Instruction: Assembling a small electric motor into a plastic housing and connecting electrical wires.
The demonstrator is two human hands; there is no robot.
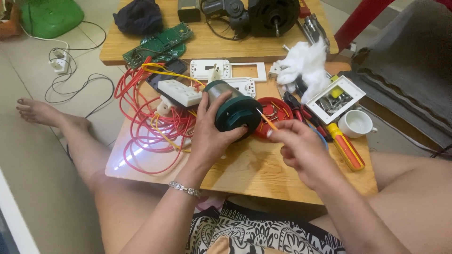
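Note:
My left hand (pixel 211 134) grips a small cylindrical motor (pixel 234 110) with a silver body and a dark teal end cap, holding it on its side above the low wooden table (pixel 254 169). My right hand (pixel 301 149) pinches a thin orange stick-like tool (pixel 267 119) between its fingertips. The tool's tip touches the teal end cap. A silver bracelet (pixel 184 188) sits on my left wrist.
Coiled red and yellow wires (pixel 148 120) and a white socket block (pixel 179 92) lie left. A red dish (pixel 277 113), pliers, an orange-yellow screwdriver (pixel 346 146), a white cup (pixel 356 123), white wall plates (pixel 335 99), cotton (pixel 306 63), a green circuit board (pixel 157 43) and a black motor (pixel 273 16) surround them.

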